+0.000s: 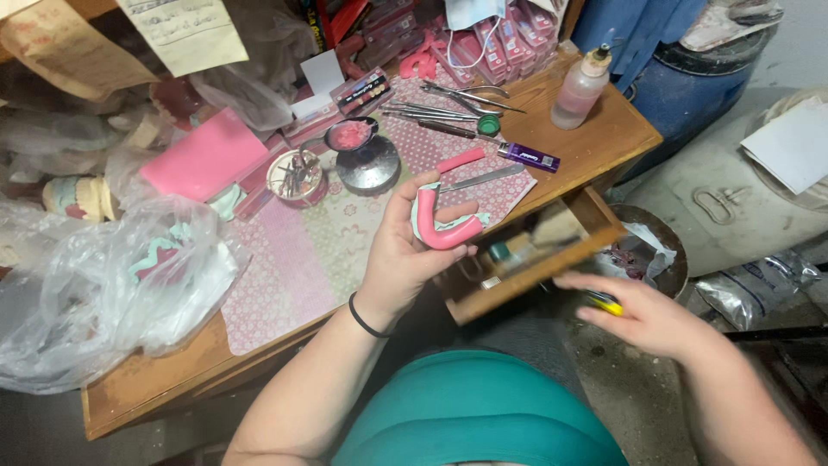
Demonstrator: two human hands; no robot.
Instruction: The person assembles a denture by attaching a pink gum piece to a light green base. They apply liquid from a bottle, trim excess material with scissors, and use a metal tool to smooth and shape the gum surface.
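Note:
My left hand holds a pink U-shaped wax rim on a pale green cast above the patterned mat on the wooden desk. My right hand, blurred, is beside the open wooden drawer and grips a small yellow object whose kind I cannot tell. A black band circles my left wrist.
On the desk lie metal hand tools, a pink wax stick, a purple lighter, a bottle of pink liquid, a round tin, a dish of burs and pink wax sheets. A clear plastic bag covers the left. A bin stands right of the drawer.

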